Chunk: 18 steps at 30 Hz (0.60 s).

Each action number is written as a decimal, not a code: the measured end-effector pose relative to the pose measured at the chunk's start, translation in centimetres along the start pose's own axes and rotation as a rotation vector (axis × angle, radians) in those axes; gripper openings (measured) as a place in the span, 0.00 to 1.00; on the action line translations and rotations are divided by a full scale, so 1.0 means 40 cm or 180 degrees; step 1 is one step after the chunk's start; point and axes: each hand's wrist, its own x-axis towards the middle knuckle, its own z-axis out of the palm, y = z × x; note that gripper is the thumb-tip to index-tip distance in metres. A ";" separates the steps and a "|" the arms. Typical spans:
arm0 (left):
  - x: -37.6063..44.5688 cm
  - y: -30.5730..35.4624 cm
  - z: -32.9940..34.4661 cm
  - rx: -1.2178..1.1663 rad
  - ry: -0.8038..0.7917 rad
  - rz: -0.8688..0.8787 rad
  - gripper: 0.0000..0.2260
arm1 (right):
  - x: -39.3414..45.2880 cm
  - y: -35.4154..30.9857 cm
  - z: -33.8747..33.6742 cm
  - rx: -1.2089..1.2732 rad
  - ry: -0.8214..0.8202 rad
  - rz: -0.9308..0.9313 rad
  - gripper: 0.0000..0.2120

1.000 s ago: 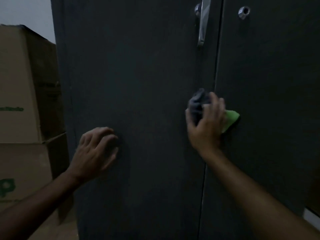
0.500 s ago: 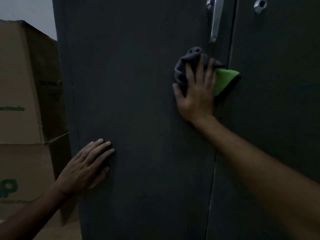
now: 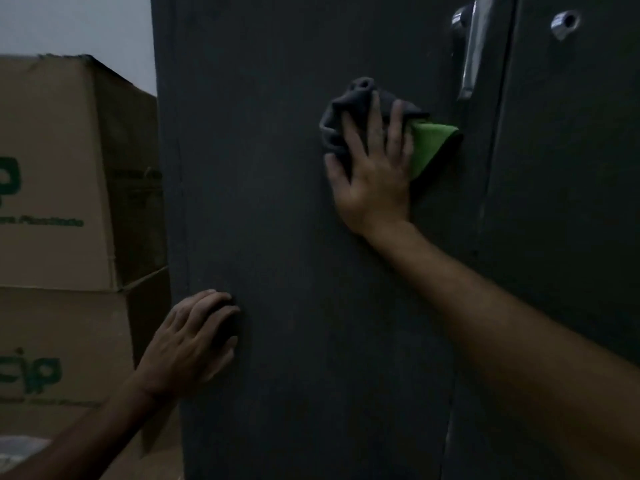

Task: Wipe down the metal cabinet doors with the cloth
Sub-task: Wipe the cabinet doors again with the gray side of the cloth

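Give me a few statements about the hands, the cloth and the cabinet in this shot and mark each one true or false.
1. The right hand presses a grey and green cloth flat against the dark metal cabinet door. True.
2. The left hand grips the silver lever handle. False: it rests on the door, low down.
3. Brown cardboard boxes stand left of the cabinet. True.
4. The cloth covers the handle. False: it lies below and left of it.

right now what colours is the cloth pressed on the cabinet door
The bunched wiping cloth is dark grey with a bright green part at its right, clearest in the head view.
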 end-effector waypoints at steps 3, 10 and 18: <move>-0.016 -0.005 0.005 0.0070 0.0312 -0.0200 0.16 | -0.114 -0.168 0.078 0.0457 -0.0469 -0.1238 0.28; -0.034 -0.033 -0.035 -0.0372 0.0286 -0.1102 0.13 | -0.223 -0.060 0.049 0.0582 -0.1395 -0.3168 0.20; -0.042 -0.053 -0.067 -0.1194 0.0658 -0.2283 0.21 | -0.079 -0.373 0.143 0.0374 -0.0396 -0.1536 0.24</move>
